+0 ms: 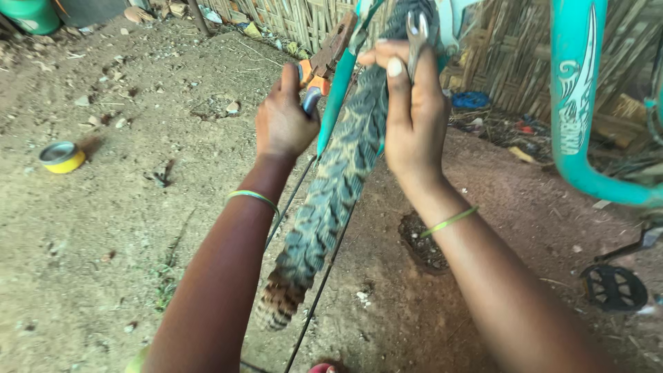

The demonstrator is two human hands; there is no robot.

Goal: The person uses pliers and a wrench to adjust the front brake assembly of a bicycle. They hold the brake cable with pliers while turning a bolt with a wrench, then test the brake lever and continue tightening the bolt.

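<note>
Bare dirt floor (103, 228), littered with debris; cane fence (304, 21) behind. Left hand (283, 121) fingers closed around orange-handled pliers (319, 72) beside the knobby tyre (331, 186). Right hand (411, 114) fingers grip a metal spanner (416, 34) against the tyre, near the teal frame (577, 97).

A small yellow tin (62, 157) with a silver top sits on the bare dirt ground (124, 228) at the left, well apart from everything else. A green bucket (29, 14) shows in the top left corner. A woven cane fence (497, 48) runs along the back, with a blue scrap (471, 100) and litter at its foot. A dark damp patch (423, 242) marks the soil, and small stones and dry leaves lie scattered about
</note>
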